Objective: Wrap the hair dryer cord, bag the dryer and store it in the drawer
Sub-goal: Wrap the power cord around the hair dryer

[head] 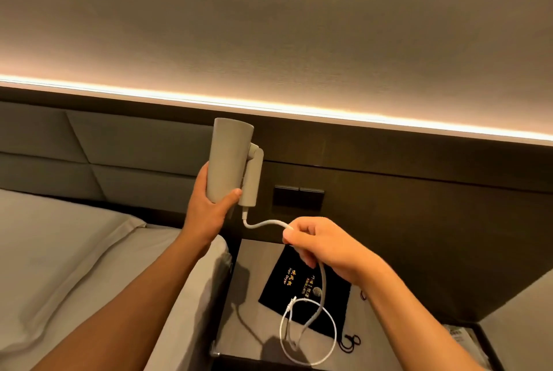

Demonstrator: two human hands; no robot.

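A pale grey hair dryer [230, 158] with its handle folded against the barrel is held upright in the air by my left hand [209, 203], which grips the barrel's lower end. Its white cord [263, 223] leaves the handle's base and runs to my right hand [323, 243], pinched there close to the dryer. Below that hand the cord hangs down and makes a loose loop [308, 331] over the nightstand. A black drawstring bag [302, 286] with gold lettering lies flat on the nightstand top [254, 322], under my right hand. No drawer is in view.
A bed with grey sheets [74, 251] and a padded headboard [89, 155] fills the left. A dark switch plate [299, 197] is on the wall panel behind the nightstand. A lit strip [329, 114] runs along the wall. Printed papers [460, 337] lie at the lower right.
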